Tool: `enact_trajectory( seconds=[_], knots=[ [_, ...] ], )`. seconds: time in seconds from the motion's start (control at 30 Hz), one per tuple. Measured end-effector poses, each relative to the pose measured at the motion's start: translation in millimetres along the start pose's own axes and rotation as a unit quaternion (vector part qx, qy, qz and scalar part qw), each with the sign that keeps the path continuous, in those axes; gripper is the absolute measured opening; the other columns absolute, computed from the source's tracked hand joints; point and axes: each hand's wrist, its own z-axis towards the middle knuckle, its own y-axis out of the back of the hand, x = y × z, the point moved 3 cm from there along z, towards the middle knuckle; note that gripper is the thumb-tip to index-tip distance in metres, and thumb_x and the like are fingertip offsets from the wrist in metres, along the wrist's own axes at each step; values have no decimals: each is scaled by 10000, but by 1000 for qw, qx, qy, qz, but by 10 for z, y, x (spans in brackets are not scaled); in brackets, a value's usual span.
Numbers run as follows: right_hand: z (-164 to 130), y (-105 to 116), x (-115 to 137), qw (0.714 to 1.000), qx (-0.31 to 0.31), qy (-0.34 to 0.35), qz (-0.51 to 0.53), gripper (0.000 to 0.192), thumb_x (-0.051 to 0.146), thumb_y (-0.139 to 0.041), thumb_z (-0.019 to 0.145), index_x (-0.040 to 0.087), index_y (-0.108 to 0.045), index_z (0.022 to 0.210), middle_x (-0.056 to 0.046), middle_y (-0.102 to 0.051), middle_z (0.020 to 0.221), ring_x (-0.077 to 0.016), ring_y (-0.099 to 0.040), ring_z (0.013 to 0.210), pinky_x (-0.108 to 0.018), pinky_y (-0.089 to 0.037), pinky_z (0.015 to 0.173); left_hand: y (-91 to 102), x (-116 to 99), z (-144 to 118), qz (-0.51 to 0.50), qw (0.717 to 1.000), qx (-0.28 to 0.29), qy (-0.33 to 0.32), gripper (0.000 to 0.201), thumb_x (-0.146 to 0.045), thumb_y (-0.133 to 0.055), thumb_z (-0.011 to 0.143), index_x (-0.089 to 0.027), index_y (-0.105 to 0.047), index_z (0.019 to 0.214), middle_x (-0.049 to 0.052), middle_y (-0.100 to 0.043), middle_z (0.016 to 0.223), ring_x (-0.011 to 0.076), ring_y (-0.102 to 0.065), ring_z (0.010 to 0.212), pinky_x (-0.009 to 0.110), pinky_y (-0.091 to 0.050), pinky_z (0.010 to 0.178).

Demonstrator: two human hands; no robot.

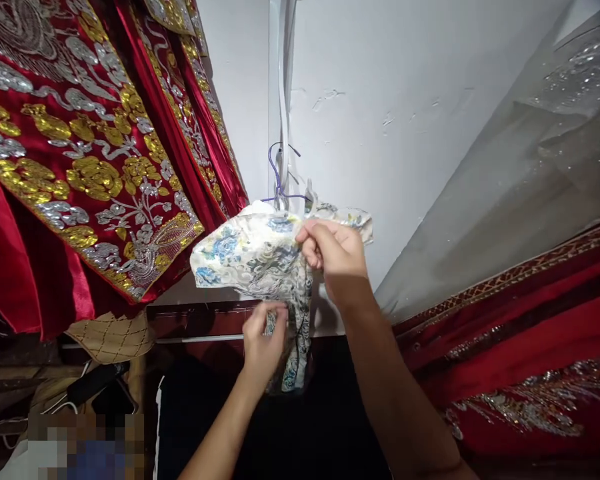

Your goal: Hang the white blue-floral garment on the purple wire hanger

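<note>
Red robes (80,167) hang at 9 o'clock, a white wall (380,100) at 12. Center frame, the floral dress (253,257) hangs on its hanger (278,180); my right hand (333,253) pinches its shoulder, my left hand (264,337) grips the front below. I judge I'm straightening it; next needs a gentle downward tug.

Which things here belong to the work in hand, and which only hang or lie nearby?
In hand:
- floral garment
- purple hanger
- left hand
- right hand

Nearby only:
- red embroidered robe
- grey sequined fabric
- red garment with gold trim
</note>
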Motion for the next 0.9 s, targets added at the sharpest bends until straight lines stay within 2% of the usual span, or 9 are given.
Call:
enact_trajectory(
  seconds=[0.13,0.2,0.23,0.3,0.43,0.57,0.7,0.8,0.9],
  knots=[
    [-300,-42,-428,993,45,-105,-37,291,354,-562,891,169,-650,684,49,-470,443,-86,-392,432,-226,-331,472,13,-358,385,-46,998,-22,-32,316,-235,-651,903,-236,-617,1217,76,-667,1136,204,-644,1026,337,-499,934],
    [-364,-64,-534,989,57,-128,-55,301,367,-557,888,171,-651,679,42,-477,443,-94,-405,435,-237,-342,478,-44,-399,457,-63,998,-6,-11,186,-228,-614,923,-229,-633,1108,52,-674,1010,184,-645,933,310,-505,866],
    [-368,-75,-551,987,64,-134,-60,313,375,-555,889,173,-650,669,40,-476,438,-97,-406,430,-241,-338,474,-77,-392,465,-74,997,2,4,90,-228,-589,938,-221,-632,1016,33,-661,908,170,-639,858,292,-505,813],
    [-340,-95,-541,984,84,-147,-57,326,376,-557,885,175,-642,643,34,-483,428,-97,-403,419,-243,-334,465,-131,-356,456,-107,994,4,30,61,-234,-547,961,-217,-605,954,6,-615,782,150,-613,743,262,-492,715],
    [-286,-110,-480,981,107,-158,-45,269,324,-569,859,168,-658,658,25,-524,426,-95,-410,409,-234,-337,455,-147,-325,507,-128,991,-31,14,297,-225,-613,903,-230,-556,1194,42,-628,968,161,-618,833,250,-484,697],
    [-340,-95,-531,979,105,-168,-47,266,309,-547,872,168,-679,690,23,-551,436,-90,-409,407,-226,-312,444,-106,-309,640,-79,995,-48,-33,215,-187,-658,826,-210,-575,1023,10,-590,868,151,-577,788,250,-462,692],
    [-296,-21,-622,981,88,-174,-18,324,411,-612,872,149,-684,695,21,-549,449,-79,-397,410,-221,-298,433,-133,-216,597,-91,996,9,-10,149,-243,-593,909,-201,-581,1051,26,-621,849,145,-582,723,257,-466,657],
    [-99,41,-611,983,46,-175,22,337,441,-666,834,133,-683,699,29,-530,445,-62,-370,395,-210,-269,411,-174,-105,476,-63,997,44,19,136,-274,-576,936,-199,-595,1049,45,-632,883,152,-592,754,268,-478,692],
    [160,51,-483,989,14,-139,44,286,387,-674,819,125,-682,704,30,-525,453,-53,-369,391,-196,-232,390,-186,-13,403,-19,997,69,14,88,-257,-578,924,-207,-593,995,20,-583,832,150,-563,731,264,-459,677]
  ],
)
